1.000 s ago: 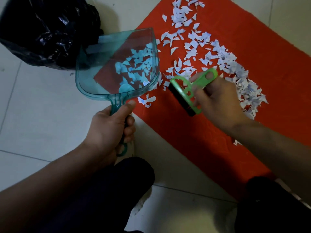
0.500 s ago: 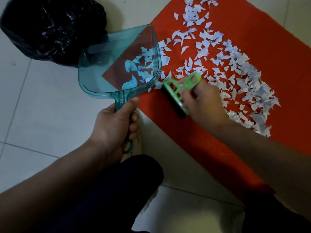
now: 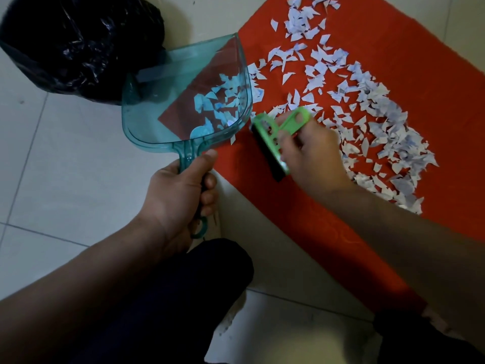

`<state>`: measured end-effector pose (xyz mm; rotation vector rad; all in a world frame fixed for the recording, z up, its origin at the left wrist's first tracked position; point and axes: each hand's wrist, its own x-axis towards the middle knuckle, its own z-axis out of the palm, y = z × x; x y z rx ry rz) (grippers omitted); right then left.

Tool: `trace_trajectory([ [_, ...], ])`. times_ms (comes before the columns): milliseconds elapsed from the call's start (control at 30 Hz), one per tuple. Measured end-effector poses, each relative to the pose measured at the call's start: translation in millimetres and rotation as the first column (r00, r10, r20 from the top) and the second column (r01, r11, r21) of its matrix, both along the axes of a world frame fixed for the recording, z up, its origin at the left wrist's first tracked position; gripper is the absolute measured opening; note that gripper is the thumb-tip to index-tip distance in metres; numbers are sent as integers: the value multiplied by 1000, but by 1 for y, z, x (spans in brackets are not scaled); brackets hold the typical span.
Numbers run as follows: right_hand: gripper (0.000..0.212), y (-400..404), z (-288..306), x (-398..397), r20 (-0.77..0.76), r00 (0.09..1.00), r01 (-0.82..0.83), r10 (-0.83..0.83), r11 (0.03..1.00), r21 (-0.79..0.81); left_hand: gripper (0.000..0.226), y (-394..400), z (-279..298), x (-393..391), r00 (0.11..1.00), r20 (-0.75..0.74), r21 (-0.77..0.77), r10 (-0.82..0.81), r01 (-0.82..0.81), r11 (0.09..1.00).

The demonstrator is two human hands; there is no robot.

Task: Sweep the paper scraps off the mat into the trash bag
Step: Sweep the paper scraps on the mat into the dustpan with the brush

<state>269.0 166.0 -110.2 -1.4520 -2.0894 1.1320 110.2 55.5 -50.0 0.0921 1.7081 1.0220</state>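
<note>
A red mat (image 3: 393, 74) lies on the tiled floor, strewn with many white paper scraps (image 3: 367, 114). My left hand (image 3: 181, 187) grips the handle of a clear teal dustpan (image 3: 157, 119), whose open side rests at the mat's left edge; several scraps lie inside it. My right hand (image 3: 312, 153) holds a small green hand brush (image 3: 273, 137) with dark bristles, set on the mat just right of the dustpan's mouth. A black trash bag (image 3: 76, 43) sits on the floor at the upper left, behind the dustpan.
Pale floor tiles (image 3: 65, 179) surround the mat. My dark-clothed knees (image 3: 183, 298) fill the lower part of the view. The heaviest band of scraps lies to the right of my right hand.
My right hand has drawn the brush left across the mat toward the dustpan's mouth. The dustpan has stayed in my left hand; the view has shifted slightly.
</note>
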Motion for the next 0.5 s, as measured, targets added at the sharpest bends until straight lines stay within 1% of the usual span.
trace_trajectory([
  [67,25,16,4,10,30,996,77,-79,995,55,31,0,0,0,1000,9,5,-3,3,1000],
  [167,22,19,11,16,11,998,62,-64,992,112,30,1,1,0,1000,22,16,-4,4,1000],
  [233,20,7,12,12,-45,999,24,-21,997,67,30,1,2,1,1000,23,12,-15,15,1000],
  [300,18,-7,10,4,-93,996,-15,14,1000,-11,30,2,1,1,999,30,18,-19,18,1000],
  [367,15,-16,6,-1,-84,994,-75,71,996,-48,32,2,1,1,999,23,10,-26,26,1000],
  [433,17,-17,3,-2,-50,993,-109,107,993,-48,32,1,0,2,999,15,5,-28,28,1000],
  [500,23,-6,2,5,-8,999,-49,49,997,-55,32,1,1,2,999,12,1,-31,31,1000],
])
